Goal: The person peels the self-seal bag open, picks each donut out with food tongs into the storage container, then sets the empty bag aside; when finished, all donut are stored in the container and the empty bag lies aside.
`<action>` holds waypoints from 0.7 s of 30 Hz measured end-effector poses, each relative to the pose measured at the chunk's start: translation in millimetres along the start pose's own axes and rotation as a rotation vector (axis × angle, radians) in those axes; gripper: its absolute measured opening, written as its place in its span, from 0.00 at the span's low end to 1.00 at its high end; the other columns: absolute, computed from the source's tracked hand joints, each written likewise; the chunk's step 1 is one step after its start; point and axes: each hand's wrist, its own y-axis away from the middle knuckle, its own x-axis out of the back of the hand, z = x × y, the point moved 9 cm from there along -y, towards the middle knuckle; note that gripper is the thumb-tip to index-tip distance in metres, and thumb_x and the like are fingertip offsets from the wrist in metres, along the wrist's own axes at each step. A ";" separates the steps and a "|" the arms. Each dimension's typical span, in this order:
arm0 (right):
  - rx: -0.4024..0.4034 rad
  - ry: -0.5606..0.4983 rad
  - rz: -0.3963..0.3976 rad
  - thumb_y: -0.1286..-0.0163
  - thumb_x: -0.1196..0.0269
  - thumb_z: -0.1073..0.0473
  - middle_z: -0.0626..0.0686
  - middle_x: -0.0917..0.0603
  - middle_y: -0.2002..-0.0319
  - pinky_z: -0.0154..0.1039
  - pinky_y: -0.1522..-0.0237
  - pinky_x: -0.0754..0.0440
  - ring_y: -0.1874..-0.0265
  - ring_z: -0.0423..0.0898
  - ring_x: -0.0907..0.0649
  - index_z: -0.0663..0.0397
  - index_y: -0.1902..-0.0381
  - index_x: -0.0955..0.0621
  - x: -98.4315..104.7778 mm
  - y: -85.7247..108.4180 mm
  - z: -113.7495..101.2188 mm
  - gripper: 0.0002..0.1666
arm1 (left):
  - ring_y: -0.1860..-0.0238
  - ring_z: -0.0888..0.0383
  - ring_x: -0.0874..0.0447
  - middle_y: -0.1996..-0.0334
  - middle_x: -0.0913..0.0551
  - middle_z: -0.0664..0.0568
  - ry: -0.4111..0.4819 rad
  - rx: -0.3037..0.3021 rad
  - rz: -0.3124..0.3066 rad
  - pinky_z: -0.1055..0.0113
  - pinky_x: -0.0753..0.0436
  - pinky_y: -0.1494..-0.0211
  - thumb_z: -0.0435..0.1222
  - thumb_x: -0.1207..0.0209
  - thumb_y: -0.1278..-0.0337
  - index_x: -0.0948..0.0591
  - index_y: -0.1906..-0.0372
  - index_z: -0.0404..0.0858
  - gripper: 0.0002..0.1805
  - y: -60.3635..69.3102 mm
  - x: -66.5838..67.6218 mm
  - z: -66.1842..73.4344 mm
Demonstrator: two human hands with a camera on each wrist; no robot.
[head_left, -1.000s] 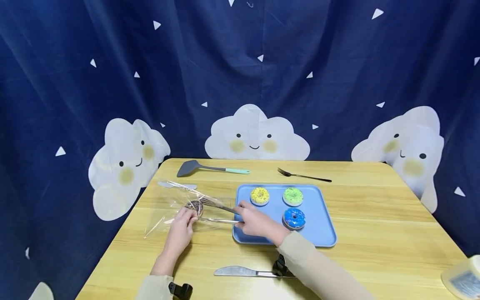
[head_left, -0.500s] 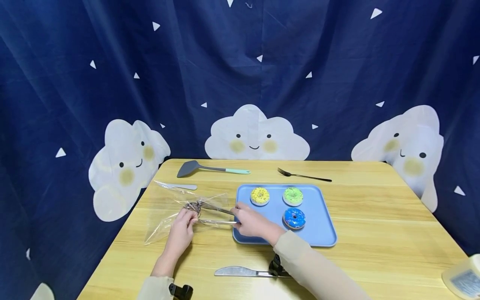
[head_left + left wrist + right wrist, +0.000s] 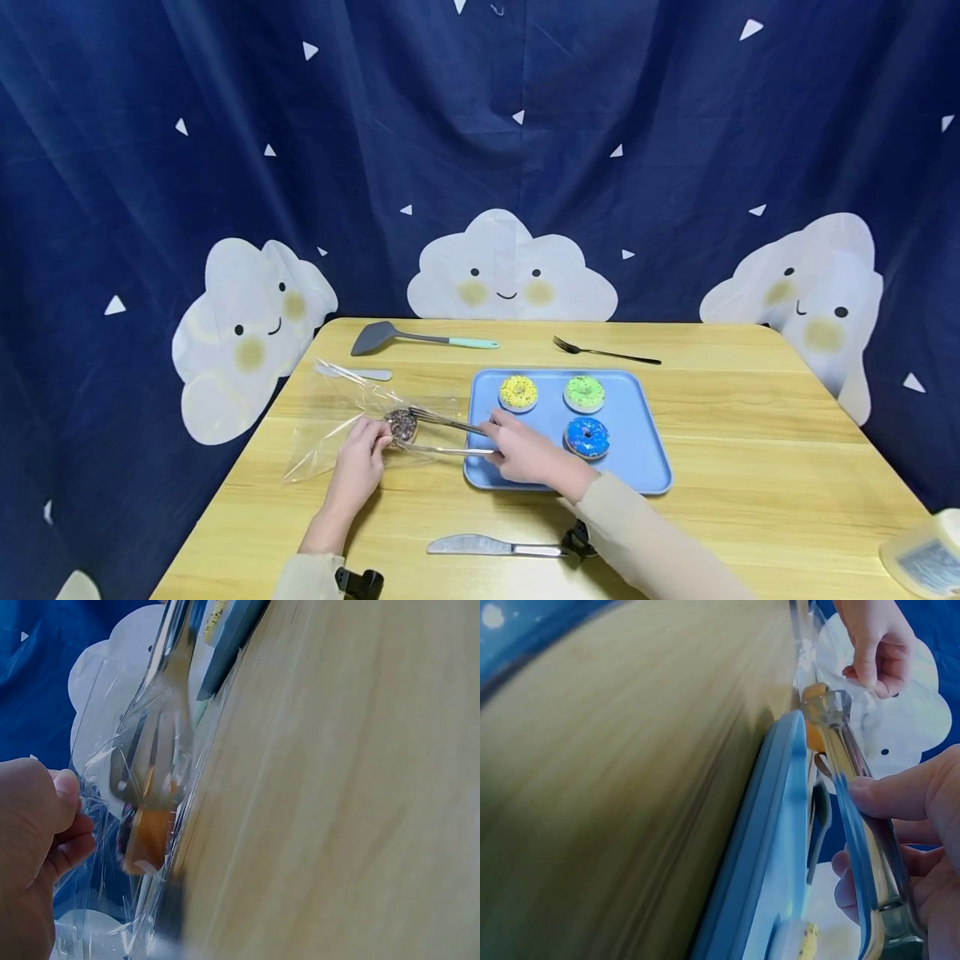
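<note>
My left hand pinches the edge of a clear plastic bag on the left of the table. Inside or under its film lies a chocolate doughnut with speckled topping; its orange-brown side shows in the left wrist view. My right hand grips metal tongs by their arms, thumb on one side and fingers on the other. The fork-shaped end of the tongs reaches into the bag at the doughnut. Whether both arms clamp the doughnut is unclear.
A blue tray carries a yellow doughnut, a green doughnut and a blue doughnut. Behind lie a spatula, a fork and a pale knife. A table knife lies in front; a white tub stands right.
After a slight move left, my right hand and the tongs have shifted right. The doughnut has slid a little right too. My left hand stays nearly in place on the bag.
</note>
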 end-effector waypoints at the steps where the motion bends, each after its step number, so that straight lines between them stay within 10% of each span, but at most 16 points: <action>1: -0.003 0.007 0.003 0.40 0.36 0.62 0.49 0.30 0.63 0.28 0.68 0.25 0.68 0.39 0.30 0.63 0.46 0.25 2.0 4.2 1.3 0.24 | 0.67 0.59 0.27 0.71 0.28 0.55 -0.002 0.000 -0.004 0.63 0.20 0.63 0.24 0.37 0.54 0.26 0.74 0.40 0.11 -0.4 -0.6 0.0; 21: -0.036 -0.022 0.212 0.43 0.34 0.65 0.52 0.28 0.63 0.28 0.72 0.26 0.73 0.37 0.32 0.66 0.47 0.25 41.9 98.0 38.5 0.25 | 0.68 0.50 0.27 0.73 0.29 0.48 -0.084 0.017 -0.151 0.57 0.22 0.64 0.23 0.40 0.52 0.28 0.73 0.34 0.08 -29.8 -8.9 1.2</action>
